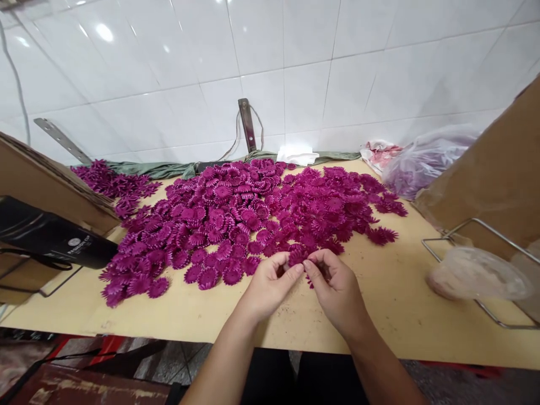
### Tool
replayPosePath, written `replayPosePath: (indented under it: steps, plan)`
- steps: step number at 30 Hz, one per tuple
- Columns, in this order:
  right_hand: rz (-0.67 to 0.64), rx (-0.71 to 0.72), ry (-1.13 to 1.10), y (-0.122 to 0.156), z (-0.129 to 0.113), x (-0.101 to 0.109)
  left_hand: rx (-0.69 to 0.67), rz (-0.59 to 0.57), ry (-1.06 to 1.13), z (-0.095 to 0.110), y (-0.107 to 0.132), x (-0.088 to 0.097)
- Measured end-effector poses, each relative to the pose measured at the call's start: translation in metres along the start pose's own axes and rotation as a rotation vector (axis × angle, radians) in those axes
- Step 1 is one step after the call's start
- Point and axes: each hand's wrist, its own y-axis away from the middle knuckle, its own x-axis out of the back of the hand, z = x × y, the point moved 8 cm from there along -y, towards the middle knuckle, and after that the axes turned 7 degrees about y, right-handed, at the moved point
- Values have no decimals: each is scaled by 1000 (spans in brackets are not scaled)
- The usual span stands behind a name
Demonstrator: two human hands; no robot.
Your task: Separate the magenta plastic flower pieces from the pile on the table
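Both hands meet over the front of the table, just before a large heap of magenta artificial flower heads (pixel 219 208). My left hand (pixel 272 284) is closed, thumb and fingers pinching a magenta flower head (pixel 297 257). My right hand (pixel 335 284) pinches the same flower head from the other side, its thumb tip close to the left thumb. Part of that flower is hidden behind the fingers. A second heap of flower heads (pixel 333 208), with spikier petals, lies beyond my right hand.
A black cup (pixel 50 233) leans at the left by a cardboard box (pixel 50 180). On the right stand another cardboard box (pixel 489 180), a clear plastic container (pixel 481 275) and a wire stand (pixel 502 228). A plastic bag (pixel 426 160) and white tissue (pixel 297 154) lie near the tiled wall.
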Motion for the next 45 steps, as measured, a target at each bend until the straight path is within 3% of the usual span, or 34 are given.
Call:
replayPosePath:
  steps: [6,13,17,21,24,29,33,36,41,45]
  plan:
    - [-3,-42,-31,0,5,1,-47,220,-24,6,1,23]
    - [23,89,81,-5,-18,3,-44,238,10,4,-3,18]
    - [-95,51,27,-11,-17,-9,-28,199,3,-2,-6,13]
    - [-294,-2,-165,-15,-13,-27,-41,180,-31,-3,-8,13]
    - [-355,-42,-317,-17,-11,-32,-52,170,-59,-3,-9,13]
    - [-266,-71,-304,-20,-4,-27,-68,189,-63,-3,-7,16]
    - [-118,5,-106,-21,-7,-15,-182,213,-180,3,-4,18]
    - [-76,46,-36,-20,-10,-12,-257,248,-283,7,0,20]
    - [22,-27,-67,-15,-3,-3,-257,288,-364,9,3,23]
    - [-70,-114,-136,-6,1,-9,-263,339,-501,16,5,25]
